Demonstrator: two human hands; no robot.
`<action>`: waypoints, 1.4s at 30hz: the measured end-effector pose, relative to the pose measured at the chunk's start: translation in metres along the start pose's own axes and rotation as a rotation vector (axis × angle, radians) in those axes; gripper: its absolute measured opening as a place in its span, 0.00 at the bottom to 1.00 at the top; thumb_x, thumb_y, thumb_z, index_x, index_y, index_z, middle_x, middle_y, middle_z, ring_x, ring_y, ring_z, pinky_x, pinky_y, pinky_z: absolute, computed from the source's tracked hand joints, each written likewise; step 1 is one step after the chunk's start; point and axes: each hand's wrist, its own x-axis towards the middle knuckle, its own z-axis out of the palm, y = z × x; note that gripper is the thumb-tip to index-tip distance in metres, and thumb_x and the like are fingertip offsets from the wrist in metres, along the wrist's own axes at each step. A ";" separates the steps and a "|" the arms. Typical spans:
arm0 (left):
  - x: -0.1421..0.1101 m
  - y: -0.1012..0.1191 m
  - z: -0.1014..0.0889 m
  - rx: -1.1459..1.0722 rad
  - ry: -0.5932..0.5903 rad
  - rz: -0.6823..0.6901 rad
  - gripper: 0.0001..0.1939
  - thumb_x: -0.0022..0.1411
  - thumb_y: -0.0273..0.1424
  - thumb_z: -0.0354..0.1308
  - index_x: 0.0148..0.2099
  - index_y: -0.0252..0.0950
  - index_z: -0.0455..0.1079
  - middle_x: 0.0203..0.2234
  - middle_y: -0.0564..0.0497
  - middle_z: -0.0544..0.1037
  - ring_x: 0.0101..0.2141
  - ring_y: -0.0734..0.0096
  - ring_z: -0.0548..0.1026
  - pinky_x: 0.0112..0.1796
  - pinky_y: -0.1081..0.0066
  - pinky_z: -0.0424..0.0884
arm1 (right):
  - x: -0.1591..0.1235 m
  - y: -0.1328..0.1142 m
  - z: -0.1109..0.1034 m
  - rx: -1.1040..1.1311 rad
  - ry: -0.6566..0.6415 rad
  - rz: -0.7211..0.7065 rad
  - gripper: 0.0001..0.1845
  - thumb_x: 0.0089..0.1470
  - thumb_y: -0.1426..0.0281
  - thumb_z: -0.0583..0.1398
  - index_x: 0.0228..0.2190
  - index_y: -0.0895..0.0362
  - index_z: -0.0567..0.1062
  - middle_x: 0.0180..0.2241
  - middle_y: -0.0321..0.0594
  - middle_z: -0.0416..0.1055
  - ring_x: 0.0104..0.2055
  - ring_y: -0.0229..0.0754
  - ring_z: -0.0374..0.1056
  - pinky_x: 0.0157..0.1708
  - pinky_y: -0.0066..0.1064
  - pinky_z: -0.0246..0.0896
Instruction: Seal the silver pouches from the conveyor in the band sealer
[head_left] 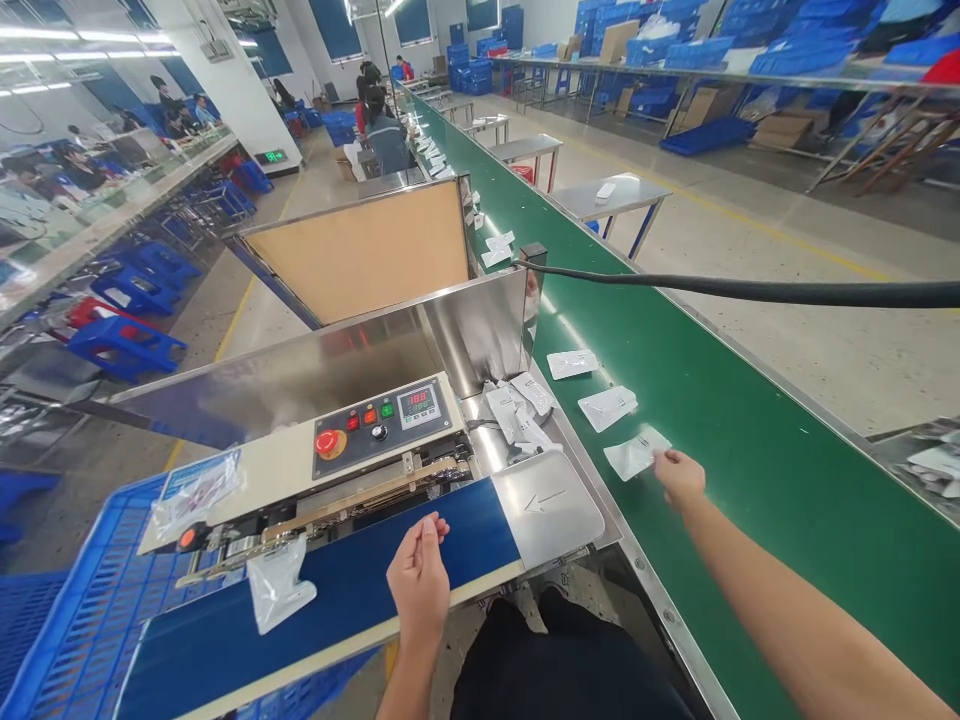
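Note:
My right hand (pixel 681 478) pinches the near end of a white plastic pouch (pixel 628 456) on the green conveyor belt (pixel 750 540). Two more white pouches, one closer (pixel 607 407) and one farther (pixel 572 364), lie beyond it on the same belt. Above the blue belt (pixel 480 540) of a bag sealing machine (pixel 382 430) is my left hand (pixel 421 568), its fingers curled together and nothing visible in them. A white pouch (pixel 277 585) hangs at the machine's sealing track, tilted over the blue belt. Several pouches (pixel 517 410) are heaped on the metal plate beside the control panel.
A steel guard (pixel 360 345) and a tan board (pixel 367 245) stand behind the machine. A black cable (pixel 750 290) crosses above the conveyor. A blue crate (pixel 90 590) sits at the left. Farther along the conveyor, people (pixel 386 140) sit beside it.

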 end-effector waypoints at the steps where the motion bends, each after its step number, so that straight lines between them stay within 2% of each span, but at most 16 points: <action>1: -0.002 -0.001 0.002 0.015 -0.026 0.021 0.31 0.63 0.58 0.65 0.46 0.33 0.84 0.39 0.39 0.88 0.39 0.52 0.87 0.43 0.55 0.85 | -0.006 -0.001 -0.003 -0.008 -0.021 -0.001 0.23 0.60 0.55 0.60 0.31 0.63 0.83 0.23 0.52 0.76 0.25 0.49 0.71 0.29 0.40 0.66; 4: -0.007 -0.003 0.010 0.059 -0.149 0.110 0.27 0.68 0.54 0.62 0.46 0.35 0.84 0.39 0.40 0.87 0.41 0.52 0.86 0.45 0.56 0.85 | -0.033 -0.016 -0.021 0.001 -0.044 -0.115 0.27 0.59 0.52 0.59 0.39 0.62 0.85 0.30 0.51 0.81 0.31 0.49 0.73 0.36 0.39 0.68; 6: -0.010 0.000 0.023 0.083 -0.244 0.195 0.23 0.71 0.51 0.60 0.45 0.37 0.85 0.39 0.41 0.87 0.41 0.53 0.86 0.46 0.57 0.84 | -0.059 -0.035 -0.035 0.019 -0.035 -0.299 0.29 0.61 0.50 0.57 0.42 0.60 0.85 0.36 0.51 0.83 0.35 0.50 0.75 0.40 0.39 0.70; 8: -0.012 0.008 0.041 0.100 -0.327 0.285 0.21 0.73 0.48 0.59 0.47 0.38 0.84 0.42 0.41 0.87 0.44 0.53 0.85 0.48 0.57 0.82 | -0.089 -0.061 -0.048 0.049 -0.056 -0.485 0.26 0.65 0.51 0.56 0.42 0.57 0.85 0.40 0.51 0.84 0.39 0.51 0.77 0.44 0.40 0.71; 12: -0.009 0.029 0.079 0.092 -0.443 0.382 0.25 0.74 0.47 0.58 0.63 0.38 0.78 0.59 0.38 0.82 0.57 0.49 0.80 0.57 0.56 0.77 | -0.146 -0.116 -0.057 0.183 -0.299 -0.785 0.17 0.70 0.58 0.57 0.41 0.52 0.85 0.41 0.44 0.84 0.42 0.47 0.78 0.46 0.37 0.73; 14: -0.007 0.037 0.091 0.069 -0.531 0.409 0.25 0.75 0.48 0.56 0.62 0.38 0.79 0.59 0.39 0.82 0.58 0.50 0.80 0.58 0.58 0.75 | -0.167 -0.135 -0.053 0.266 -0.428 -0.856 0.16 0.71 0.60 0.57 0.41 0.51 0.85 0.40 0.43 0.84 0.41 0.46 0.79 0.46 0.36 0.74; 16: -0.008 0.041 0.094 0.066 -0.619 0.432 0.24 0.77 0.48 0.52 0.51 0.38 0.84 0.47 0.41 0.87 0.48 0.54 0.83 0.51 0.63 0.76 | -0.181 -0.145 -0.045 0.331 -0.477 -0.797 0.17 0.70 0.58 0.58 0.40 0.51 0.85 0.40 0.44 0.84 0.40 0.46 0.78 0.45 0.35 0.74; 18: -0.011 0.042 0.091 0.083 -0.627 0.427 0.27 0.78 0.47 0.49 0.39 0.38 0.83 0.33 0.45 0.85 0.35 0.61 0.80 0.40 0.69 0.73 | -0.191 -0.146 -0.036 0.385 -0.457 -0.616 0.20 0.68 0.53 0.60 0.40 0.53 0.86 0.38 0.44 0.84 0.37 0.46 0.77 0.40 0.34 0.74; 19: -0.012 0.042 0.088 0.092 -0.605 0.415 0.28 0.78 0.47 0.49 0.36 0.38 0.82 0.28 0.47 0.82 0.31 0.63 0.77 0.36 0.70 0.70 | -0.194 -0.145 -0.031 0.404 -0.459 -0.512 0.22 0.66 0.50 0.61 0.39 0.54 0.86 0.35 0.44 0.83 0.34 0.46 0.76 0.37 0.34 0.74; 22: -0.013 0.033 0.082 0.100 -0.516 0.349 0.26 0.77 0.48 0.51 0.34 0.38 0.80 0.26 0.49 0.79 0.29 0.65 0.73 0.34 0.71 0.65 | -0.197 -0.140 -0.015 0.434 -0.533 -0.274 0.28 0.59 0.43 0.64 0.36 0.56 0.86 0.28 0.43 0.81 0.29 0.45 0.72 0.30 0.33 0.70; 25: -0.002 0.021 0.085 0.078 -0.442 0.127 0.25 0.71 0.51 0.59 0.29 0.38 0.78 0.22 0.50 0.76 0.26 0.66 0.70 0.30 0.71 0.63 | -0.191 -0.141 -0.001 0.473 -0.583 -0.070 0.30 0.52 0.42 0.68 0.29 0.58 0.85 0.25 0.42 0.78 0.28 0.44 0.70 0.28 0.33 0.66; 28: 0.016 0.012 0.091 -0.149 -0.390 -0.264 0.22 0.60 0.52 0.70 0.30 0.36 0.80 0.21 0.50 0.77 0.24 0.67 0.71 0.28 0.72 0.64 | -0.185 -0.150 0.015 0.543 -0.606 0.128 0.27 0.46 0.44 0.71 0.27 0.58 0.83 0.26 0.41 0.78 0.27 0.44 0.69 0.28 0.33 0.64; 29: 0.021 0.010 0.093 -0.230 -0.378 -0.362 0.22 0.57 0.50 0.73 0.32 0.35 0.81 0.22 0.50 0.78 0.24 0.67 0.72 0.28 0.72 0.66 | -0.183 -0.155 0.020 0.570 -0.619 0.162 0.26 0.45 0.46 0.71 0.26 0.58 0.82 0.25 0.40 0.77 0.27 0.43 0.68 0.27 0.32 0.62; 31: 0.030 0.008 0.093 -0.325 -0.353 -0.472 0.21 0.54 0.48 0.75 0.35 0.33 0.83 0.23 0.49 0.79 0.23 0.68 0.73 0.27 0.72 0.68 | -0.183 -0.165 0.031 0.620 -0.643 0.184 0.25 0.43 0.47 0.72 0.24 0.58 0.80 0.24 0.38 0.75 0.25 0.41 0.66 0.25 0.31 0.60; 36: 0.036 0.004 0.080 -0.412 -0.289 -0.546 0.17 0.55 0.41 0.75 0.38 0.31 0.82 0.21 0.48 0.79 0.21 0.69 0.74 0.25 0.72 0.70 | -0.188 -0.186 0.054 0.629 -0.665 0.158 0.25 0.42 0.48 0.72 0.22 0.58 0.78 0.22 0.39 0.73 0.25 0.40 0.64 0.23 0.30 0.57; 42: 0.041 -0.002 0.070 -0.485 -0.170 -0.572 0.15 0.50 0.38 0.76 0.35 0.32 0.81 0.21 0.47 0.79 0.21 0.66 0.77 0.25 0.70 0.73 | -0.192 -0.193 0.068 0.594 -0.736 0.169 0.22 0.42 0.50 0.71 0.22 0.57 0.77 0.20 0.38 0.73 0.23 0.39 0.64 0.21 0.30 0.56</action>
